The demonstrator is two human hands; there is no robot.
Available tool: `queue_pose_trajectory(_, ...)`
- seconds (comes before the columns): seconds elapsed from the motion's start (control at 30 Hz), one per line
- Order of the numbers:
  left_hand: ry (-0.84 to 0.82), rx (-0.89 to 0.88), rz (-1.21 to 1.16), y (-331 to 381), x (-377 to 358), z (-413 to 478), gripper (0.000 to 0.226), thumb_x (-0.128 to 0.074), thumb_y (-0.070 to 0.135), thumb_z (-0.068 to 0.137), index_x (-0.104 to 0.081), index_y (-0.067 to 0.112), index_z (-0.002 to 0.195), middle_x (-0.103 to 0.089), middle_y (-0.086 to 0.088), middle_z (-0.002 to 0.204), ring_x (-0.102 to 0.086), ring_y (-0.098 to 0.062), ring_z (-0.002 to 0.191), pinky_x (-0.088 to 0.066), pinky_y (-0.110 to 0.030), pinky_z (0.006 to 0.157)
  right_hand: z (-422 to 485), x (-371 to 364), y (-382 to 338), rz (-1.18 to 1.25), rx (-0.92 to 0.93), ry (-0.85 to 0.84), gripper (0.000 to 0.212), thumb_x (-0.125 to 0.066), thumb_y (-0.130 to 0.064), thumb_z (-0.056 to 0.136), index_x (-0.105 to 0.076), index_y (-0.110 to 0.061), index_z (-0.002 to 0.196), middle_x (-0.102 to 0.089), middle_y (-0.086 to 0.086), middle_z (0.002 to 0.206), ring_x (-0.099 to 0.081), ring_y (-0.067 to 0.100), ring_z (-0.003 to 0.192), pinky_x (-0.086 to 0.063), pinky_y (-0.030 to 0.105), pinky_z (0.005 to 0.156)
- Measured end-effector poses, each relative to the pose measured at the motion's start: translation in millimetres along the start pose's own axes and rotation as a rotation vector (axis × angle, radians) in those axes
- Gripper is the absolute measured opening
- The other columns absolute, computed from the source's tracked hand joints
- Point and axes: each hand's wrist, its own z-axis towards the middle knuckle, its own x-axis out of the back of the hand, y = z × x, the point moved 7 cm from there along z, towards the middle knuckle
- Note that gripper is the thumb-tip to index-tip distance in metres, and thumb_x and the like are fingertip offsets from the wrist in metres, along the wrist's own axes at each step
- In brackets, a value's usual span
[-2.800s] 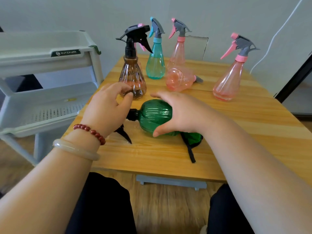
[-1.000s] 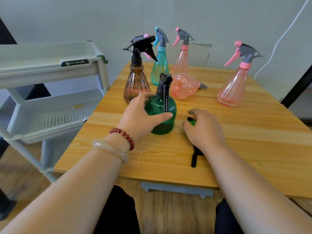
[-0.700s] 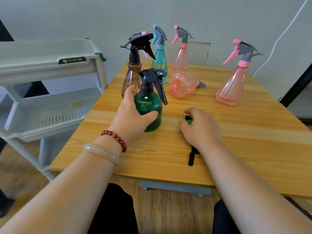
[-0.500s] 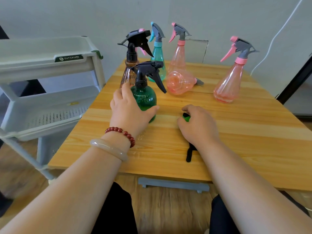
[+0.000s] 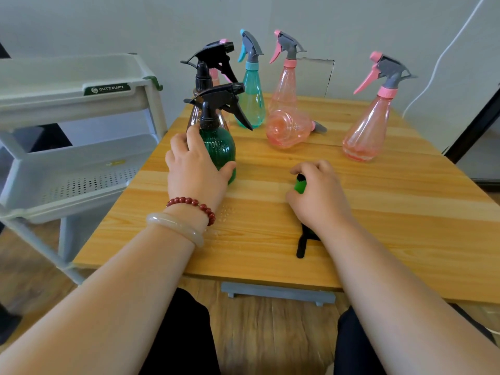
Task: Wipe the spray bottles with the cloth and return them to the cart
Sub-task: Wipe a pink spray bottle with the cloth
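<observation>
A green spray bottle (image 5: 220,147) with a black trigger head stands upright on the wooden table (image 5: 378,212). My left hand (image 5: 193,171) grips its body from the left. My right hand (image 5: 319,196) lies curled over a green cloth (image 5: 299,185) with a black strap, holding it on the table. Behind the green bottle stand a brown bottle (image 5: 201,77) with a black head, a teal bottle (image 5: 251,93) and a pink bottle (image 5: 285,85). Another pink bottle (image 5: 289,128) lies on its side, and a third pink one (image 5: 369,125) stands at the right.
A grey tiered cart (image 5: 81,109) stands left of the table, its perforated middle shelf (image 5: 81,180) level with the tabletop. A white cable runs down the wall at the right. My knees sit under the table's near edge.
My left hand stood the lying green bottle upright and slid it left toward the cart side. My right hand let go of the bottle and settled on the cloth.
</observation>
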Motion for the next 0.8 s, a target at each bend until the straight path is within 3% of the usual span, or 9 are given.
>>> queue_pose_trajectory(0.17,-0.041,0.016,-0.044,0.7,-0.7,0.4,0.097,-0.074,0.041,0.083,-0.015,0.011,0.154,-0.024,-0.01,0.156,-0.025,-0.031,0.143,-0.028,-0.041,0.115,5.9,8.8,4.1,0.036,-0.007,0.063,0.039,-0.069,-0.015,0.087,-0.057,-0.012,0.123,-0.045,0.001,0.129,-0.039,0.01,0.095,-0.023,0.018,0.066)
queue_pose_trajectory(0.23,0.001,-0.014,-0.066,5.1,3.1,-15.1,0.096,-0.072,0.041,0.085,-0.014,0.009,0.154,-0.02,-0.011,0.156,-0.018,-0.03,0.145,-0.023,-0.039,0.117,8.2,9.8,5.9,0.026,0.011,0.057,0.029,-0.069,-0.017,0.088,-0.064,-0.01,0.115,-0.049,0.001,0.125,-0.046,0.014,0.097,-0.025,0.017,0.069)
queue_pose_trajectory(0.33,0.065,-0.187,-0.109,27.3,6.1,-41.4,0.073,-0.07,0.029,0.087,-0.033,0.01,0.147,-0.032,-0.01,0.147,-0.026,-0.029,0.136,-0.023,-0.029,0.107,12.6,18.7,6.6,-0.029,0.026,0.052,0.026,-0.066,-0.02,0.092,-0.066,-0.011,0.116,-0.051,-0.001,0.126,-0.052,0.018,0.109,-0.028,0.019,0.077)
queue_pose_trajectory(0.5,-0.093,-0.394,-0.08,66.9,-19.0,-34.2,0.041,-0.06,0.028,0.093,-0.056,0.013,0.132,-0.046,-0.002,0.134,-0.038,-0.023,0.129,-0.026,-0.022,0.099,31.4,43.9,18.3,-0.121,0.026,0.063,0.03,-0.06,-0.024,0.097,-0.065,-0.012,0.124,-0.053,0.006,0.131,-0.054,0.026,0.113,-0.04,0.03,0.087)
queue_pose_trajectory(0.57,-0.137,-0.429,-0.096,80.6,-29.8,-26.8,0.041,-0.059,0.029,0.095,-0.055,0.014,0.133,-0.046,-0.001,0.134,-0.038,-0.023,0.13,-0.027,-0.021,0.099,36.2,44.7,33.3,-0.164,-0.02,0.009,0.033,-0.055,-0.029,0.1,-0.062,-0.015,0.129,-0.054,0.01,0.133,-0.054,0.029,0.114,-0.041,0.032,0.084)
queue_pose_trajectory(0.67,-0.192,-0.462,-0.072,95.5,-47.6,-15.0,0.046,-0.057,0.031,0.095,-0.05,0.016,0.138,-0.043,0.0,0.138,-0.034,-0.023,0.133,-0.028,-0.023,0.102,36.0,33.0,52.0,-0.16,-0.068,-0.122,0.046,-0.048,-0.041,0.101,-0.045,-0.027,0.145,-0.044,0.008,0.144,-0.045,0.029,0.129,-0.04,0.036,0.097)
queue_pose_trajectory(0.8,-0.263,-0.445,0.025,106.6,-77.6,6.3,0.057,-0.058,0.036,0.094,-0.038,0.022,0.146,-0.03,-0.004,0.152,-0.025,-0.03,0.14,-0.031,-0.038,0.112,35.9,24.6,56.9,-0.119,-0.019,-0.138,0.049,-0.047,-0.035,0.103,-0.036,-0.028,0.15,-0.043,0.006,0.147,-0.045,0.028,0.13,-0.039,0.035,0.098)
